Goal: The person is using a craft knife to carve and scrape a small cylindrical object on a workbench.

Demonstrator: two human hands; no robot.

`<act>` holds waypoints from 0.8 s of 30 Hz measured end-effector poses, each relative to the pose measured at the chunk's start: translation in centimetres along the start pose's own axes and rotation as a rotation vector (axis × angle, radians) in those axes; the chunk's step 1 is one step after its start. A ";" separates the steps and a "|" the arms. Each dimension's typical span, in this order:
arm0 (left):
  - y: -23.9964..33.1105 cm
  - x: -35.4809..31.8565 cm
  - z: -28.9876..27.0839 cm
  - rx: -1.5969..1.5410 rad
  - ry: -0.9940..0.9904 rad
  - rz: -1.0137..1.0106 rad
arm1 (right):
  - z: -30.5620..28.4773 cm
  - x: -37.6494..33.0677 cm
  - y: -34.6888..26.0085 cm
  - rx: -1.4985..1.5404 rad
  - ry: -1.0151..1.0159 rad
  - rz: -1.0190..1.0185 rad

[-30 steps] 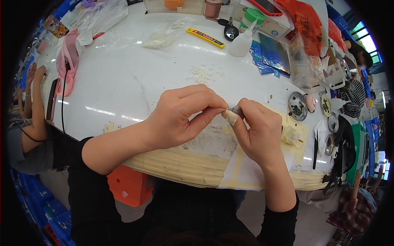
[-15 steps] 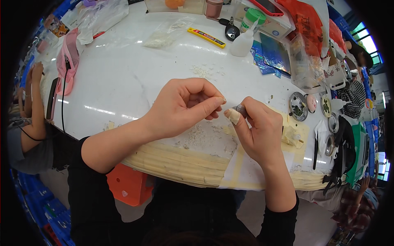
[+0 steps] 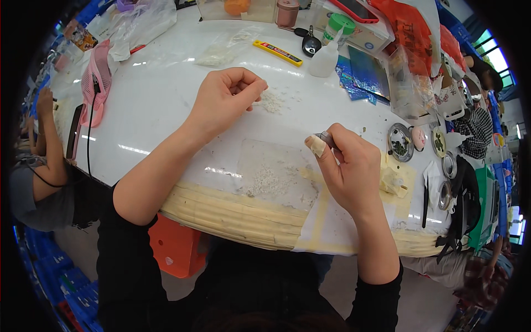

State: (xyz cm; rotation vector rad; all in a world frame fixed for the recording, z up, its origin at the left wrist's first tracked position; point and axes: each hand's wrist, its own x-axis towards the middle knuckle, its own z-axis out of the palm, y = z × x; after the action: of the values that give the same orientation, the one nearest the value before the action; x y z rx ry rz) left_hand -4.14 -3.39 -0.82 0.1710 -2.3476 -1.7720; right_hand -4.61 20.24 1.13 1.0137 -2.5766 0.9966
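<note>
In right hand (image 3: pixel 349 166), grey piece (image 3: pixel 330 140), white crumbs (image 3: pixel 272 102) beside left hand (image 3: pixel 225 100)

Your glossy white table (image 3: pixel 149 110) has masking tape (image 3: pixel 238 218) along its near edge, and a clear sheet (image 3: pixel 251 156) strewn with pale crumbs (image 3: pixel 268 181) just beyond. Farther off lie white granules (image 3: pixel 272 102), a slim yellow case (image 3: pixel 277 53), a car key (image 3: pixel 311 45) and a squeeze bottle (image 3: pixel 324 62). At far left you have a pink mesh pouch (image 3: pixel 95 83); at right, a round metal dish (image 3: pixel 400 142).
</note>
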 end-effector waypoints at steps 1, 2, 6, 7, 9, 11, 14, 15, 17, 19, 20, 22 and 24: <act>0.4 -0.2 0.0 -0.058 -0.034 -0.017 | 0.0 0.0 0.0 0.001 0.005 0.000; 1.1 -0.5 -0.2 -0.115 -0.068 -0.034 | 0.0 0.0 0.0 0.004 0.010 0.000; 6.0 -3.6 -1.0 -0.689 -0.552 0.011 | -0.2 -0.3 0.8 -0.032 0.029 -0.010; 7.6 -5.5 -1.3 -0.842 -0.695 0.092 | -0.1 -0.3 0.9 -0.030 0.043 -0.025; 11.6 -9.4 -3.1 -1.044 -0.964 0.181 | 0.5 0.6 -0.5 0.030 0.056 -0.101; 10.2 -8.8 -1.5 -1.321 -1.329 0.167 | 0.0 -0.6 1.7 -0.072 0.047 -0.016; 12.3 -10.8 -2.4 -1.407 -1.539 -0.003 | 0.6 -0.2 0.7 0.006 0.047 -0.061; 12.3 -11.1 -2.6 -1.429 -1.579 -0.041 | 0.6 -0.2 0.5 0.009 0.056 -0.062; 12.2 -11.7 -2.9 -1.458 -1.628 -0.096 | 0.7 -0.1 0.2 0.016 0.072 -0.076; 11.7 -11.7 -3.0 -1.489 -1.689 -0.137 | 0.6 -0.4 0.4 -0.009 0.098 -0.079; 11.6 -11.7 -3.0 -1.499 -1.711 -0.152 | 0.6 -0.5 0.6 -0.020 0.094 -0.075; 11.7 -11.8 -3.3 -1.505 -1.739 -0.186 | 0.6 -0.5 0.7 -0.030 0.091 -0.077; 11.8 -11.9 -3.7 -1.506 -1.753 -0.213 | 0.6 -0.4 0.5 -0.026 0.085 -0.083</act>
State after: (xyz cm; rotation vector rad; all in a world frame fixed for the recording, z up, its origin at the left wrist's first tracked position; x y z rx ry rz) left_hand 8.58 -1.08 10.45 -1.9130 -0.1148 -3.7938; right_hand -4.61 20.35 0.28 1.0397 -2.4517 0.9614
